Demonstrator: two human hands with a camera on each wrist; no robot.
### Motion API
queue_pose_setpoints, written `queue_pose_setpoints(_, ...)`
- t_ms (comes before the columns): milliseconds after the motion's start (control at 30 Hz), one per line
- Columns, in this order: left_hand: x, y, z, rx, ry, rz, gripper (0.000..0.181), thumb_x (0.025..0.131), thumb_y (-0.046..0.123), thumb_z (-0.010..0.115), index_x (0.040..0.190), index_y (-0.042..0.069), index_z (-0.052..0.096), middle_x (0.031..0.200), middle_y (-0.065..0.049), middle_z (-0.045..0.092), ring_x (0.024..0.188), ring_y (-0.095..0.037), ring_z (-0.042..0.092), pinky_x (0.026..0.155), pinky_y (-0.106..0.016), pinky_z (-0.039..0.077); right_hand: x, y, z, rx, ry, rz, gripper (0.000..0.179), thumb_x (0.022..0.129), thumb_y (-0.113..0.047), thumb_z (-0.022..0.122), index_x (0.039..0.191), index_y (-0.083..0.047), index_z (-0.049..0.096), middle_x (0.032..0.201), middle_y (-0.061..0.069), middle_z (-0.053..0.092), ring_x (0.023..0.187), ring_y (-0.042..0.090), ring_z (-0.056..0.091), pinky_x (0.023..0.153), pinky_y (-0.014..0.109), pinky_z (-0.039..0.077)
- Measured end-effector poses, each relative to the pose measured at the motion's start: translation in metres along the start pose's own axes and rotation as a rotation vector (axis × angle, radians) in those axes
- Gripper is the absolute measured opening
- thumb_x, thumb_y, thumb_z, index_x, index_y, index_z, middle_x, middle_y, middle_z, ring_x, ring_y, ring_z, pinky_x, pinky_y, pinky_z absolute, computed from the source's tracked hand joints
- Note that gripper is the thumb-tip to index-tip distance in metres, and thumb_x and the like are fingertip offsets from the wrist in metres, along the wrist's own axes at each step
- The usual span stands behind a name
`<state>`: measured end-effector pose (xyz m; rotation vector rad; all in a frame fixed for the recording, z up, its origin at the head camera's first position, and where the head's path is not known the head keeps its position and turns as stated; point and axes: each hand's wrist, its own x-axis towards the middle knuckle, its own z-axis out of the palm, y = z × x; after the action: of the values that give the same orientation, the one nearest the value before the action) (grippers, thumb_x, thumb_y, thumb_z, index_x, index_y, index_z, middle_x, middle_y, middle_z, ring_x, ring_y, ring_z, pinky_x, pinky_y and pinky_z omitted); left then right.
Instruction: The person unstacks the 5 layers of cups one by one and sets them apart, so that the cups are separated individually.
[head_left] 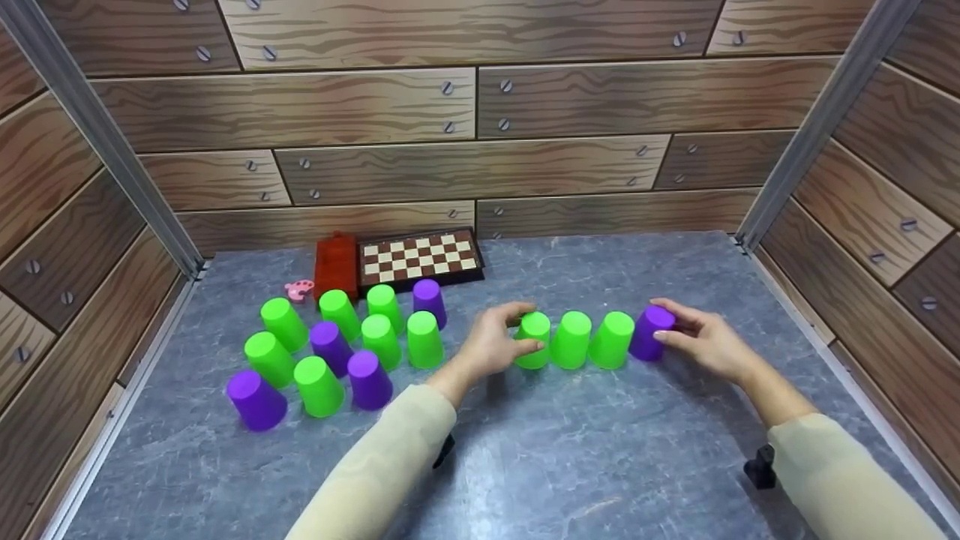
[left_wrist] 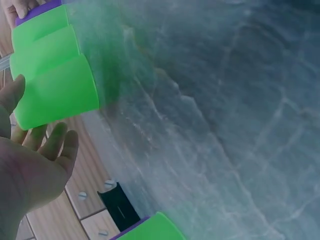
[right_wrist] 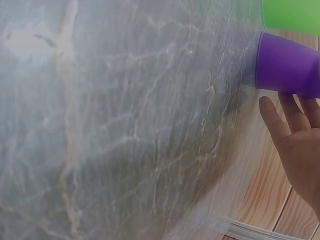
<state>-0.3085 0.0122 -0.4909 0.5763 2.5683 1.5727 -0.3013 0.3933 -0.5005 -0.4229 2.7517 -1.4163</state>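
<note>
Three upside-down green cups stand in a row with an upside-down purple cup (head_left: 648, 334) at its right end. My left hand (head_left: 487, 341) holds the leftmost green cup (head_left: 535, 330), thumb at the front and fingers behind. The middle green cup (head_left: 571, 341) and the right green cup (head_left: 612, 341) stand between my hands. At the other end, my right hand (head_left: 709, 345) grips the purple cup near its top between thumb and fingers. In the left wrist view the green cups (left_wrist: 62, 95) line up closely; in the right wrist view fingers touch the purple cup's side (right_wrist: 285, 65).
On the left stand several more upside-down cups, green (head_left: 319, 386) and purple (head_left: 256, 400). Behind them lie a checkered board (head_left: 420, 256), a red box (head_left: 335, 266) and a small pink object (head_left: 299, 289). Wood-patterned walls (head_left: 375, 105) enclose the grey marbled surface (head_left: 570, 450).
</note>
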Motion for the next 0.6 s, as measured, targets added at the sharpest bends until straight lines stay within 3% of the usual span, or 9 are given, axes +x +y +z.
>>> queue_pose_setpoints(133, -0.005, 0.001, 0.003, 0.0, 0.037, 0.019, 0.056, 0.087, 0.01, 0.088, 0.139, 0.003, 0.067, 0.133, -0.012, 0.072, 0.125, -0.03, 0.067, 0.11, -0.045, 0.052, 0.0, -0.001, 0.0, -0.007, -0.01, 0.008, 0.06, 0.103, -0.021, 0.072, 0.157, -0.005, 0.05, 0.141, 0.03, 0.062, 0.125, 0.029, 0.064, 0.096, 0.013, 0.049)
queue_pose_setpoints(300, -0.021, 0.007, 0.005, 0.004, 0.119, 0.063, 0.054, 0.088, 0.012, 0.088, 0.137, 0.004, 0.068, 0.13, -0.008, 0.073, 0.121, -0.026, 0.068, 0.108, -0.046, 0.053, -0.001, 0.0, 0.0, 0.006, -0.004, 0.003, 0.06, 0.103, -0.02, 0.073, 0.157, -0.005, 0.05, 0.141, 0.03, 0.062, 0.117, 0.006, 0.064, 0.095, 0.012, 0.049)
queue_pose_setpoints(433, -0.042, 0.011, 0.002, -0.008, 0.232, 0.086, 0.054, 0.086, 0.012, 0.089, 0.135, 0.006, 0.069, 0.129, -0.009, 0.074, 0.118, -0.024, 0.07, 0.104, -0.045, 0.056, -0.001, 0.001, 0.001, 0.031, 0.007, -0.036, 0.058, 0.103, -0.015, 0.073, 0.154, 0.001, 0.051, 0.139, 0.033, 0.062, 0.113, 0.0, 0.064, 0.094, 0.012, 0.051)
queue_pose_setpoints(600, -0.07, 0.007, -0.005, -0.045, 0.391, 0.05, 0.055, 0.082, 0.008, 0.091, 0.133, 0.002, 0.07, 0.128, -0.013, 0.074, 0.117, -0.029, 0.07, 0.099, -0.048, 0.059, -0.001, 0.0, 0.002, 0.028, 0.012, -0.052, 0.058, 0.102, -0.013, 0.073, 0.154, 0.001, 0.052, 0.138, 0.034, 0.063, 0.112, 0.001, 0.065, 0.093, 0.013, 0.051)
